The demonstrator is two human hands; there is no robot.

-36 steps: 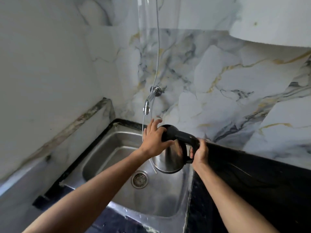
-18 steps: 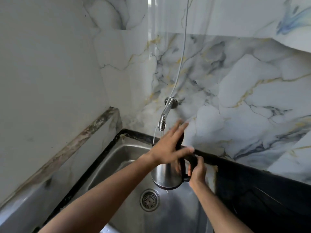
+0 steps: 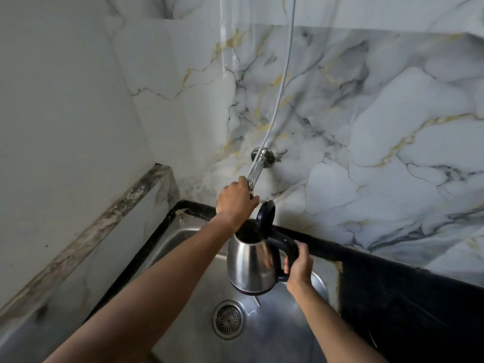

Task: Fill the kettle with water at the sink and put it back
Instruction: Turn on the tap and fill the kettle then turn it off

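The left hand (image 3: 235, 199) has left the black lid (image 3: 265, 218), which now stands open, and closes on the chrome wall tap (image 3: 255, 170) above; filling can begin. The right hand (image 3: 298, 267) grips the black handle of the round steel kettle (image 3: 248, 265), held below the left hand over the steel sink (image 3: 183, 247).

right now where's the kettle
In the head view the kettle is held in the air over the sink, just above the drain. The right hand grips its black handle, lid open, below the tap.
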